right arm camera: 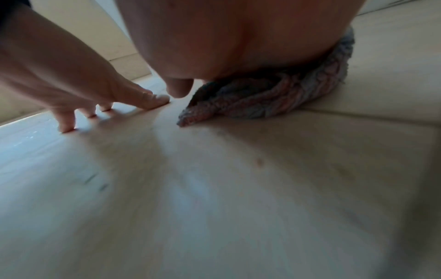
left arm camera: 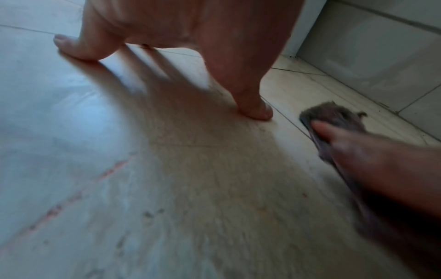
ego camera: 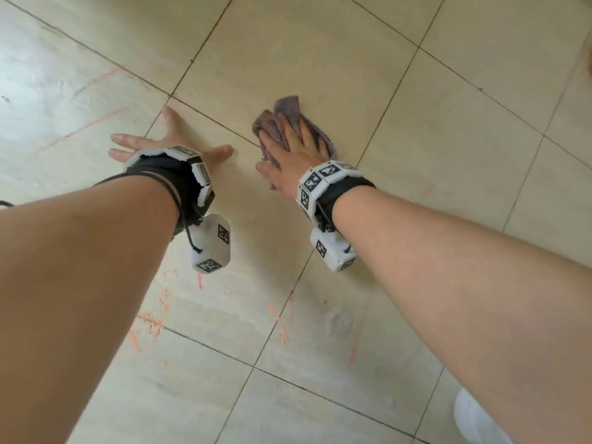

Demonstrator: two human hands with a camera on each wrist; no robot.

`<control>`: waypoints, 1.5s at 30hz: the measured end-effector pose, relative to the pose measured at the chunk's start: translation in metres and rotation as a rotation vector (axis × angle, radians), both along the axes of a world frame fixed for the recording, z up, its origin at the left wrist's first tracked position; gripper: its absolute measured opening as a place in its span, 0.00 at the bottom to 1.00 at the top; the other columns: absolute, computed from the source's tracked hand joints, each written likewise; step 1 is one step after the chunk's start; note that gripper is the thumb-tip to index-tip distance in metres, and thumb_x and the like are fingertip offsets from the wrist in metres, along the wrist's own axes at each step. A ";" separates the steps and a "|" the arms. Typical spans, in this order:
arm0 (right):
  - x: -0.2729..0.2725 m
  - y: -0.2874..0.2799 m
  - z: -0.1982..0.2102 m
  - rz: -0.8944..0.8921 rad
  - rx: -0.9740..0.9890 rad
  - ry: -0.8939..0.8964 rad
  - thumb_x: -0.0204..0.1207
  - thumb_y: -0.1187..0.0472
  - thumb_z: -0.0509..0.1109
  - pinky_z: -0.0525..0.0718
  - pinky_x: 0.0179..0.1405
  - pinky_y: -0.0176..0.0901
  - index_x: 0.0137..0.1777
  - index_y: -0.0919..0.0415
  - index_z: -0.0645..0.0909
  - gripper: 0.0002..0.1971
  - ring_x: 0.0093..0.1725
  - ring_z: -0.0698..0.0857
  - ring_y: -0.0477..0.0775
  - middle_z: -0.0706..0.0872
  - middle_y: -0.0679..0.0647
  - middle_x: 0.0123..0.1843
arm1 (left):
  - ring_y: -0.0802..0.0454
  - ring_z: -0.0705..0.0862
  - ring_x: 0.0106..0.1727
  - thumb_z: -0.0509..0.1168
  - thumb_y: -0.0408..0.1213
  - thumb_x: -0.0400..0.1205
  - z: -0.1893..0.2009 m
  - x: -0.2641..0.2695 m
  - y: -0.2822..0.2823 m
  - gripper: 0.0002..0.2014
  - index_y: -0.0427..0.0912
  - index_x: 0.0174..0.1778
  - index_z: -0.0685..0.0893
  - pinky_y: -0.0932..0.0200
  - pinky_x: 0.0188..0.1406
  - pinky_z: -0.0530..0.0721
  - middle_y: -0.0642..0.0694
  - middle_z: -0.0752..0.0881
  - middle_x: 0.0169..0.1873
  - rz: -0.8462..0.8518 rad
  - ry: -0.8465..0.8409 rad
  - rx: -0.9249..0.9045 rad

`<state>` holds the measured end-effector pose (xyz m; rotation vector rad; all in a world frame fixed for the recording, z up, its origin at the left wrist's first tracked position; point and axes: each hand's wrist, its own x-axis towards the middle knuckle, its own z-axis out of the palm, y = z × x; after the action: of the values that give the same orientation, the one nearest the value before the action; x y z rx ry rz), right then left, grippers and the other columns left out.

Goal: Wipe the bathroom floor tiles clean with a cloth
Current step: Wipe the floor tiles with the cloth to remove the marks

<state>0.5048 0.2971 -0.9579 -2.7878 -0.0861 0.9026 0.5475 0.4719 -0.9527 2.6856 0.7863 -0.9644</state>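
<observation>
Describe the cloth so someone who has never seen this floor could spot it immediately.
On the beige tiled floor, look just past the right hand, whose straight fingers press it flat beside a grout line. The cloth is a crumpled purplish-grey rag, the only soft, dark thing among pale tiles and orange-pink streaks.

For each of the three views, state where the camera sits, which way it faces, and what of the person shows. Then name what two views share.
Head: looks down at the floor tiles; both forearms show, left hand spread flat, right hand pressing the cloth.
Left wrist: low, looks along the left hand's fingertips toward the wall base.
Right wrist: low, beneath the right palm on the cloth.
Shared: each wrist view also shows the other hand; all show the cloth.
</observation>
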 end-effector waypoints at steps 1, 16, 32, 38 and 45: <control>-0.016 -0.004 0.000 -0.027 0.001 0.007 0.84 0.35 0.49 0.38 0.82 0.59 0.85 0.36 0.44 0.32 0.85 0.34 0.55 0.34 0.44 0.87 | 0.20 0.42 0.82 0.67 0.80 0.61 0.002 0.000 0.001 0.59 0.71 0.81 0.40 0.16 0.68 0.57 0.25 0.35 0.82 -0.009 0.014 -0.001; -0.098 -0.150 0.010 -0.539 -0.074 0.097 0.84 0.36 0.52 0.39 0.83 0.59 0.85 0.37 0.46 0.32 0.85 0.33 0.57 0.34 0.44 0.87 | 0.24 0.36 0.82 0.63 0.73 0.73 -0.006 -0.037 -0.102 0.49 0.63 0.84 0.44 0.18 0.74 0.52 0.31 0.33 0.83 -0.525 -0.061 -0.073; -0.081 -0.163 0.003 -0.589 -0.015 0.058 0.83 0.33 0.48 0.35 0.82 0.64 0.86 0.39 0.43 0.34 0.84 0.29 0.62 0.31 0.47 0.86 | 0.20 0.36 0.81 0.70 0.74 0.66 -0.010 -0.037 -0.164 0.59 0.62 0.84 0.40 0.14 0.70 0.52 0.27 0.32 0.81 -0.572 -0.026 -0.056; -0.143 -0.156 0.001 -0.316 -0.006 0.047 0.83 0.33 0.47 0.36 0.83 0.60 0.85 0.37 0.40 0.33 0.84 0.30 0.54 0.30 0.44 0.86 | 0.18 0.37 0.80 0.70 0.75 0.63 -0.008 -0.038 -0.165 0.61 0.61 0.84 0.40 0.15 0.70 0.53 0.26 0.33 0.81 -0.579 -0.023 -0.044; -0.099 -0.193 0.006 -0.584 -0.095 0.128 0.81 0.30 0.46 0.37 0.82 0.65 0.85 0.39 0.39 0.36 0.84 0.30 0.60 0.29 0.49 0.86 | 0.19 0.35 0.80 0.70 0.76 0.62 -0.010 -0.039 -0.168 0.63 0.62 0.84 0.39 0.13 0.68 0.54 0.26 0.32 0.81 -0.572 -0.020 -0.046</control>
<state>0.4061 0.1041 -0.9515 -2.5825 0.7639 0.9304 0.5080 0.3038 -0.9624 2.9255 -0.0289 -1.0368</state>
